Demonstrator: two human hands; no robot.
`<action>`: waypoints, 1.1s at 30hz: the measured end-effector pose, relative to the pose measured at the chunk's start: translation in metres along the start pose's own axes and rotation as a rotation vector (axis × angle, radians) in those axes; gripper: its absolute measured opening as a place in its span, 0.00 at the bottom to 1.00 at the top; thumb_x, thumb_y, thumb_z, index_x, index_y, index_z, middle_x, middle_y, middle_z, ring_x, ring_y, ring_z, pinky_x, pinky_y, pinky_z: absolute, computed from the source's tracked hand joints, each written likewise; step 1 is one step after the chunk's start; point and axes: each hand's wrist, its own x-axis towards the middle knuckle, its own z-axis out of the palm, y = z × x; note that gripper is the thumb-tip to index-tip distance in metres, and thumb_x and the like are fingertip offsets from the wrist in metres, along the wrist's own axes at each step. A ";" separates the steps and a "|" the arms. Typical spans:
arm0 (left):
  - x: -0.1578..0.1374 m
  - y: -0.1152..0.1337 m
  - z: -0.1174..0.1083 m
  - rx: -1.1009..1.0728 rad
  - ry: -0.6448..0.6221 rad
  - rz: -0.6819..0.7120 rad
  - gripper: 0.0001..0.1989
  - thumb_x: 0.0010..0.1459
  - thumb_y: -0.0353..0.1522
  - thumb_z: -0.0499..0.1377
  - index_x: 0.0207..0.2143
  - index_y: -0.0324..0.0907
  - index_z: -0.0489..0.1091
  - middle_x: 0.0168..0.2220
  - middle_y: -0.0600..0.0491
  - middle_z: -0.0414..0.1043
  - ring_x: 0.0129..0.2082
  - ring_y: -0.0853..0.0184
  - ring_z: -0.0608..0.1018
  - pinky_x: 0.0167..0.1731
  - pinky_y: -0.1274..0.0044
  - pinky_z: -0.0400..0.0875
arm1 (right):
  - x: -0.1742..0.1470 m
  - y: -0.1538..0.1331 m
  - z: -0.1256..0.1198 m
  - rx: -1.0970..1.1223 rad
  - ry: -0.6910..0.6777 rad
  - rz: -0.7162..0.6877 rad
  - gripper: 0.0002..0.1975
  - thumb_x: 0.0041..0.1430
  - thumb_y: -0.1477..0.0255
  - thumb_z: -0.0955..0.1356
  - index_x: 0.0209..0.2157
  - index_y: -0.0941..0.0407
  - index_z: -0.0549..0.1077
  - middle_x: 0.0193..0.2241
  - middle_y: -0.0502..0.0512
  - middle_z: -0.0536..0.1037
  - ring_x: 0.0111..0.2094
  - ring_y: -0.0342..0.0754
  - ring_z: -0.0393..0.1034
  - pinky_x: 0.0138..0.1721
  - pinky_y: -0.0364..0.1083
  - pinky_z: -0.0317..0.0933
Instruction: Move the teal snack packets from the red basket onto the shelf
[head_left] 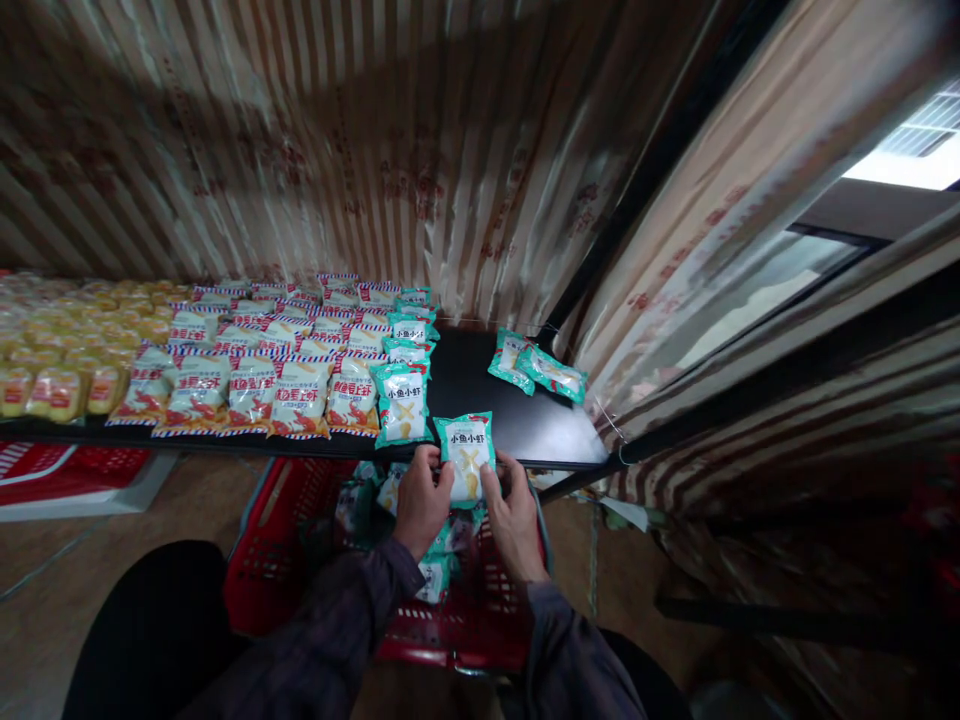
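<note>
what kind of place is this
Probably a small shop or stockroom where snacks are laid out. A black shelf carries rows of red and white snack packets, both hands hold a teal packet, and a red shopping basket sits below with more.

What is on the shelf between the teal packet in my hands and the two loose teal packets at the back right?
Only bare black shelf lies between the held packet and the two loose packets, per the head view.

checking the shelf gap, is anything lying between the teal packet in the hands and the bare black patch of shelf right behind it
Nothing visible does. The teal packet, held by the left hand and right hand, sits at the shelf front edge; the bare black patch starts directly behind it. Two loose teal packets lie farther back right.
</note>
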 end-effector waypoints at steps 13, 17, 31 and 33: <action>0.006 0.013 0.004 0.185 0.030 0.139 0.11 0.62 0.32 0.51 0.46 0.41 0.67 0.43 0.48 0.73 0.43 0.63 0.76 0.44 0.72 0.70 | 0.021 0.003 -0.001 -0.032 0.030 -0.053 0.21 0.57 0.52 0.64 0.41 0.55 0.64 0.31 0.55 0.75 0.32 0.50 0.71 0.34 0.48 0.65; 0.007 0.013 0.007 0.236 0.075 0.233 0.13 0.62 0.31 0.51 0.48 0.40 0.67 0.45 0.46 0.72 0.47 0.61 0.74 0.49 0.69 0.69 | 0.027 0.003 0.000 -0.021 0.044 -0.081 0.20 0.56 0.52 0.64 0.39 0.55 0.64 0.29 0.53 0.74 0.30 0.49 0.69 0.33 0.47 0.64; 0.017 0.026 0.008 0.262 0.007 0.160 0.15 0.59 0.29 0.50 0.48 0.39 0.66 0.44 0.45 0.70 0.47 0.61 0.74 0.48 0.69 0.68 | 0.043 -0.002 -0.003 0.000 0.022 -0.069 0.22 0.55 0.51 0.64 0.38 0.55 0.67 0.31 0.55 0.77 0.31 0.50 0.72 0.35 0.49 0.66; 0.019 0.029 0.007 0.268 -0.007 0.152 0.15 0.59 0.29 0.50 0.49 0.39 0.66 0.46 0.45 0.70 0.48 0.61 0.74 0.49 0.70 0.68 | 0.046 -0.002 -0.003 0.014 0.025 -0.070 0.21 0.54 0.51 0.65 0.37 0.55 0.67 0.30 0.55 0.77 0.30 0.50 0.72 0.35 0.49 0.67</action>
